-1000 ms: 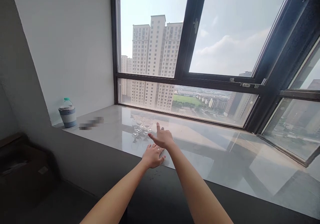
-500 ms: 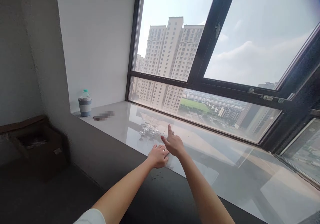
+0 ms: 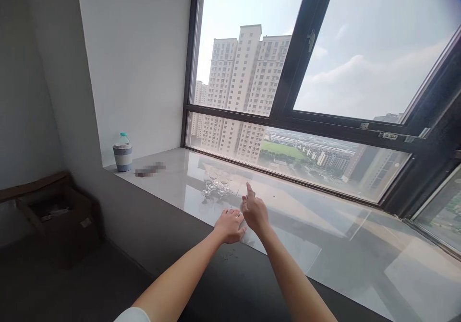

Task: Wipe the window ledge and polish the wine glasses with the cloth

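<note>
Low over the sill's front edge, my left hand [image 3: 229,226] is curled at a clear piece of glassware [image 3: 247,236], seen only in part below and between my hands. My right hand [image 3: 255,212] is close beside it, index finger pointing up and the other fingers curled in; what they grip is hidden. Several clear stemmed glasses [image 3: 216,183] stand grouped on the glossy windowsill [image 3: 288,211], just beyond and left of my hands.
A blue-and-white cup [image 3: 123,158] stands at the sill's left end, with a green-capped bottle [image 3: 124,137] behind it. Nearby lies a blurred-out item [image 3: 149,169]. An open cardboard box [image 3: 68,231] sits on the floor at left. The window frame [image 3: 281,115] borders the sill.
My right hand has shifted slightly right and down, its thumb drawn in from its earlier spread. More of the clear glassware shows below the hands. The grouped glasses have stayed in place.
</note>
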The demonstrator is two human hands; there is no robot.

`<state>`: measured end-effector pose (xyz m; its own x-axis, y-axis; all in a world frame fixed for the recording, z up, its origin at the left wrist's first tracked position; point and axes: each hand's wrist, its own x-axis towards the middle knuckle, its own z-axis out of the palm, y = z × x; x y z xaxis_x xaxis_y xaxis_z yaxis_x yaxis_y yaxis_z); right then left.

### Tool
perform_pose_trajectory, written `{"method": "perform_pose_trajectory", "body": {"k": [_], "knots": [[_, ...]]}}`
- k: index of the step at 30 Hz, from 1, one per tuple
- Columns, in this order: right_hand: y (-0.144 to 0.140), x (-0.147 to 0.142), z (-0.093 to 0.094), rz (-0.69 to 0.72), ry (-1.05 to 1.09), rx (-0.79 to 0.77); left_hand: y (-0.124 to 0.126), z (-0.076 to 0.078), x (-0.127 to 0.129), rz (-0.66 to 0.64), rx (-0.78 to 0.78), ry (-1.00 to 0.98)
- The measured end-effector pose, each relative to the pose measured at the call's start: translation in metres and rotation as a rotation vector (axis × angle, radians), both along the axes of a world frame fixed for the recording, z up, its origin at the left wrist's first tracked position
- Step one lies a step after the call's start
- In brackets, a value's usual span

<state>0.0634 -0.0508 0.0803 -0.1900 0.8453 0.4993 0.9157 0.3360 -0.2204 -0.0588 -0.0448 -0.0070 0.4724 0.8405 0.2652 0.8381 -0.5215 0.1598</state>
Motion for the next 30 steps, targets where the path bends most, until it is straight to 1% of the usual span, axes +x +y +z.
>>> {"method": "perform_pose_trajectory", "body": {"k": [2, 4, 8, 13, 16, 18, 21, 24, 25, 27, 30], "knots": [[-0.003, 0.0, -0.004, 0.012, 0.069, 0.031, 0.0, 0.001, 0.0, 0.013, 0.004, -0.006], [-0.005, 0.0, -0.007, -0.014, 0.184, 0.029, -0.001, 0.003, 0.0, 0.018, 0.01, -0.012], [-0.005, 0.002, -0.005, -0.074, 0.445, 0.028, -0.003, 0.005, 0.001, -0.006, 0.026, -0.011], [-0.005, 0.003, -0.005, -0.025, 0.561, 0.115, -0.005, 0.006, 0.002, -0.015, 0.056, 0.008], [-0.006, 0.004, -0.005, -0.027, 0.612, 0.171, -0.005, 0.006, 0.001, -0.031, 0.057, 0.012], [-0.005, 0.007, -0.001, -0.063, 0.675, 0.217, -0.005, 0.006, 0.001, -0.039, 0.054, 0.016], [0.0, 0.017, 0.009, -0.161, 0.794, 0.278, -0.005, 0.006, 0.001, -0.03, 0.051, 0.017], [0.009, 0.034, 0.013, -0.269, 0.839, 0.278, -0.003, 0.006, 0.001, -0.005, 0.034, 0.009], [0.011, 0.04, 0.011, -0.301, 0.838, 0.268, -0.003, 0.006, 0.001, 0.006, 0.021, 0.003], [0.014, 0.052, 0.0, -0.346, 0.828, 0.227, -0.001, 0.006, 0.001, 0.029, -0.001, -0.015], [0.015, 0.064, -0.026, -0.377, 0.8, 0.081, 0.002, 0.005, 0.003, 0.037, -0.011, -0.049]]}}
